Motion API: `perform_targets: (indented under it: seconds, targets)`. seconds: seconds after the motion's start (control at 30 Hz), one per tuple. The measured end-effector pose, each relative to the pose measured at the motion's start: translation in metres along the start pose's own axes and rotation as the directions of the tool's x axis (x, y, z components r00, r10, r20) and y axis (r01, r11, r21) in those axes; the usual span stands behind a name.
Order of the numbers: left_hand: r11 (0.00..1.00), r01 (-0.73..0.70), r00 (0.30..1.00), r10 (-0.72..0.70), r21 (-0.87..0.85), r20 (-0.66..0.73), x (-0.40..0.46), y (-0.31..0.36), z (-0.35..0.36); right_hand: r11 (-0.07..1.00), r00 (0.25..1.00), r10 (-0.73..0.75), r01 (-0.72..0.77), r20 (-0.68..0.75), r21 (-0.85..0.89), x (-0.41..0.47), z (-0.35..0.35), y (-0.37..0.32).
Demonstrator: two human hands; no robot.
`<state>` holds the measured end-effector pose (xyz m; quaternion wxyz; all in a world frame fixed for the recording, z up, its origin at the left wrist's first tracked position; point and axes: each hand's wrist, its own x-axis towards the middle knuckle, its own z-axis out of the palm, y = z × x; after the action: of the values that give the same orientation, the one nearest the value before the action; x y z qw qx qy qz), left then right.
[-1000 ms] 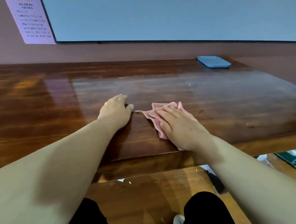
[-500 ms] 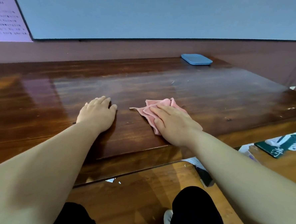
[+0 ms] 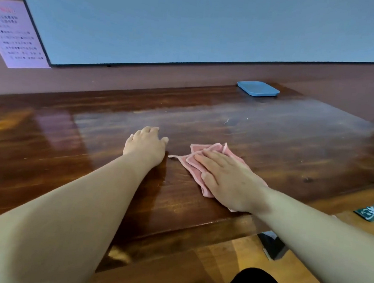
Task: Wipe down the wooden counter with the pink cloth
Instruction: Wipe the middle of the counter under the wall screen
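The pink cloth (image 3: pixel 204 164) lies folded and flat on the wooden worktop (image 3: pixel 269 142), near its front edge and a little right of centre. Your right hand (image 3: pixel 227 181) lies palm-down on top of the cloth, fingers straight and together, pressing it onto the wood; the cloth's corners stick out past your fingertips and to the left of your thumb. Your left hand (image 3: pixel 145 144) rests on the bare worktop just left of the cloth, apart from it, with fingers loosely bent and nothing held. Both of your forearms reach in from the bottom of the view. Further back, near the worktop's far right corner, sits a shallow blue tray (image 3: pixel 258 88); you cannot see anything in it. A printed notice (image 3: pixel 17 34) hangs on the wall at upper left.
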<state>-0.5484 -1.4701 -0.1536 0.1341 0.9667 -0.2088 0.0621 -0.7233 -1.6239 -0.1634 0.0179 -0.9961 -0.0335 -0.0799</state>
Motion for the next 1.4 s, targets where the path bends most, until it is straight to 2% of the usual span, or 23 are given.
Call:
perform_targets:
  seconds: [0.13,0.27,0.33,0.57,0.67,0.8,0.93,1.17,1.4]
  targets:
    - [1.0,0.016,1.0,-0.016,-0.002,0.015,0.016,-0.001,0.008,0.993,0.987,0.119,-0.117,0.104,-0.022,0.043,0.0,0.011]
    - [1.0,0.011,1.0,-0.011,0.001,0.017,0.037,0.0,0.014,0.997,0.999,0.044,-0.046,0.023,0.07,0.031,0.012,0.017]
    - [1.0,0.012,1.0,-0.012,0.008,0.024,0.047,-0.001,0.017,0.997,0.998,0.035,-0.038,0.046,0.073,0.039,0.014,0.026]
    - [0.998,0.036,0.994,-0.042,0.059,0.103,0.047,-0.005,0.032,0.989,0.976,0.149,-0.151,0.159,-0.002,0.144,0.01,0.06]
    - [0.997,0.046,0.993,-0.053,0.065,0.104,0.046,-0.003,0.032,0.988,0.978,0.155,-0.154,0.141,-0.016,0.155,0.017,0.063]
    - [0.996,0.043,0.993,-0.051,0.081,0.105,0.046,-0.002,0.033,0.989,0.981,0.12,-0.13,0.15,0.064,0.148,0.026,0.067]
    - [0.994,0.051,0.993,-0.06,0.092,0.101,0.045,-0.002,0.033,0.978,0.973,0.188,-0.199,0.136,0.066,0.175,0.019,0.068]
    - [0.994,0.061,0.993,-0.07,0.092,0.1,0.043,-0.003,0.038,0.996,0.988,0.043,-0.054,0.146,0.07,0.154,0.026,0.075]
    - [0.993,0.062,0.992,-0.072,0.098,0.107,0.045,-0.001,0.03,0.997,0.983,0.035,-0.045,0.181,0.055,0.153,0.023,0.073]
